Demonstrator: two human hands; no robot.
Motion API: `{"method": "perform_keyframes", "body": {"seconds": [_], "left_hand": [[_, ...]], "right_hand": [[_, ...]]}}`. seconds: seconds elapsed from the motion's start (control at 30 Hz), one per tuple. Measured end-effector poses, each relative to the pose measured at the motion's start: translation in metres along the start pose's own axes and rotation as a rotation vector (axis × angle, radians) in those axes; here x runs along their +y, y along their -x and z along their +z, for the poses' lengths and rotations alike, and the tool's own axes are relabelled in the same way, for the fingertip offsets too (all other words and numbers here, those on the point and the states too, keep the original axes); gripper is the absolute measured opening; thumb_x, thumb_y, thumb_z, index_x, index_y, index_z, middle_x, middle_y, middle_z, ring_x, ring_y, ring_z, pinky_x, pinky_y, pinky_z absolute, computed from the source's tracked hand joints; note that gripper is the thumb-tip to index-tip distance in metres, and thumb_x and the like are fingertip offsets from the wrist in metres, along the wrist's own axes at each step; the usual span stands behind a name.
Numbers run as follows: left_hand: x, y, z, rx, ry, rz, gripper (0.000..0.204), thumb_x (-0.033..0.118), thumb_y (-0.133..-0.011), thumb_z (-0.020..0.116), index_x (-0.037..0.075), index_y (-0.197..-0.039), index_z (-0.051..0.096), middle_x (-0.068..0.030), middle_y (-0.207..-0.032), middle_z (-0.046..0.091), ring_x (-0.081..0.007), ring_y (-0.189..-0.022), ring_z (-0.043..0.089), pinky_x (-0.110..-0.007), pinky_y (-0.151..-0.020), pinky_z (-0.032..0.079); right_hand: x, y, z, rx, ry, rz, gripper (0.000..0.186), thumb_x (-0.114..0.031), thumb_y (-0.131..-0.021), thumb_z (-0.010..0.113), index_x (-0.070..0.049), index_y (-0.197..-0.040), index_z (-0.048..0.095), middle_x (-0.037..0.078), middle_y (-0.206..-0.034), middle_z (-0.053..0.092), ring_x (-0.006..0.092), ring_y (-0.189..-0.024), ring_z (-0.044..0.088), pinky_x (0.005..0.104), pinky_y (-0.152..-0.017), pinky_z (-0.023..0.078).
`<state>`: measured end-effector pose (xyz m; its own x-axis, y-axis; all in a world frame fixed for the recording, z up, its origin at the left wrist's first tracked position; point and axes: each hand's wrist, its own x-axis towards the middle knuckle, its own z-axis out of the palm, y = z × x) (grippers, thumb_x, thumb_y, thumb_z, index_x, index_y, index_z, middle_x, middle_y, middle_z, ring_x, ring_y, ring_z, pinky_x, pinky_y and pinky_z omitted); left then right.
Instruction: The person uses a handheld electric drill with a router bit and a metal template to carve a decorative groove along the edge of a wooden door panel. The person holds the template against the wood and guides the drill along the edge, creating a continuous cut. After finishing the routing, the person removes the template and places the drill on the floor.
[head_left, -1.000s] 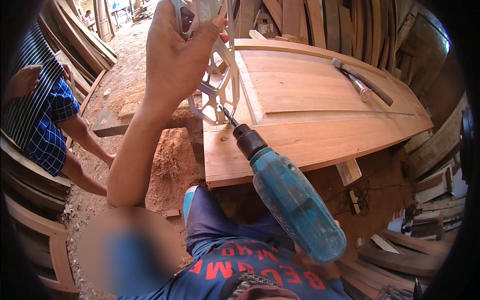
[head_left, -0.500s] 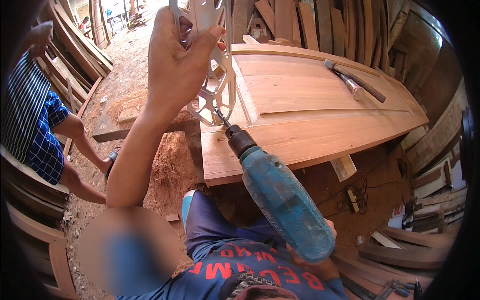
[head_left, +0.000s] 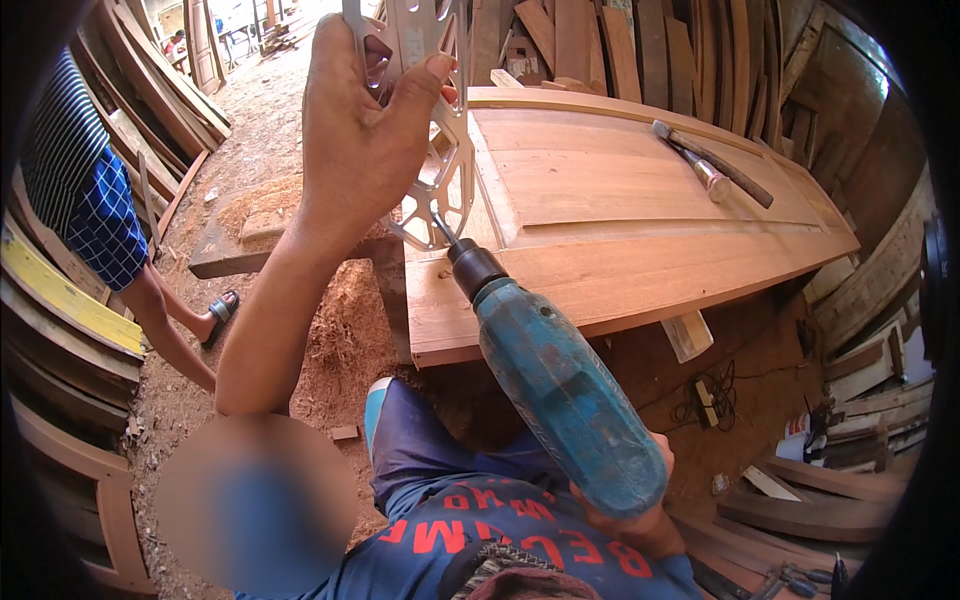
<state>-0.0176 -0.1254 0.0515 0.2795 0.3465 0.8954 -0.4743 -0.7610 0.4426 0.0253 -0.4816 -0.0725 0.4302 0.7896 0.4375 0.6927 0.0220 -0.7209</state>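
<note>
My left hand [head_left: 365,150] is closed around a silver metal plate [head_left: 455,165] with angular cutouts and a rounded lower end, its thumb across the near face. The plate is held up over the near left corner of a wooden panelled door [head_left: 600,280]. My right hand [head_left: 640,522] grips a worn blue power drill [head_left: 560,385] from below, most of its fingers hidden behind the body. The drill points up and left. Its bit [head_left: 442,224] meets the plate's lower end among the cutouts; whether it touches cannot be made out.
A hammer [head_left: 735,178] and a chisel-like tool [head_left: 708,178] lie on the door. Planks [head_left: 690,70] lean behind it. A wooden beam [head_left: 225,255] juts out left, above shavings [head_left: 340,330]. A co-worker [head_left: 105,215] stands at the left. A cable [head_left: 725,395] lies beneath the door.
The drill has shifted slightly left, and its bit looks further into the plate's lower end. The co-worker's body has shifted. My left hand keeps its hold.
</note>
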Motion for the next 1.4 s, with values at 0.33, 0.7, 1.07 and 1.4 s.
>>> {"method": "perform_keyframes", "body": {"seconds": [0.33,0.7,1.07,1.4], "left_hand": [[-0.003,0.003,-0.005,0.014,-0.047,0.02,0.035,0.012,-0.102,0.074,-0.003,-0.123,0.05,-0.0158,-0.11,0.068,-0.0191,-0.093,0.074,-0.03,-0.076,0.063],[-0.006,0.004,-0.006,0.033,0.016,0.058,0.032,0.009,-0.104,0.071,-0.002,-0.125,0.05,-0.0149,-0.112,0.068,-0.0183,-0.097,0.073,-0.03,-0.081,0.063],[-0.005,0.005,-0.008,-0.004,0.003,0.087,0.03,0.007,-0.104,0.07,0.0,-0.125,0.05,-0.0151,-0.113,0.068,-0.0167,-0.1,0.072,-0.029,-0.083,0.063],[-0.003,0.008,-0.003,0.032,0.083,0.057,0.029,0.006,-0.105,0.068,0.0,-0.127,0.05,-0.0136,-0.116,0.068,-0.0164,-0.102,0.071,-0.029,-0.086,0.061]], "right_hand": [[0.002,0.006,0.009,-0.118,-0.175,0.213,0.047,-0.016,-0.078,0.088,-0.005,-0.12,0.072,0.008,-0.113,0.077,0.0226,-0.101,0.074,0.0422,-0.09,0.056],[0.032,0.016,0.022,-0.096,-0.019,0.121,0.078,-0.028,-0.065,0.097,0.004,-0.129,0.067,0.013,-0.109,0.08,0.0203,-0.092,0.079,0.0332,-0.087,0.06],[0.029,0.019,0.015,-0.169,0.245,0.018,0.056,-0.024,-0.067,0.093,0.001,-0.113,0.074,0.013,-0.099,0.08,0.0216,-0.085,0.079,0.0341,-0.082,0.061],[0.032,0.02,0.017,-0.133,0.21,0.055,0.053,-0.025,-0.067,0.094,-0.001,-0.11,0.075,0.012,-0.098,0.079,0.026,-0.085,0.079,0.0378,-0.081,0.06]]}}
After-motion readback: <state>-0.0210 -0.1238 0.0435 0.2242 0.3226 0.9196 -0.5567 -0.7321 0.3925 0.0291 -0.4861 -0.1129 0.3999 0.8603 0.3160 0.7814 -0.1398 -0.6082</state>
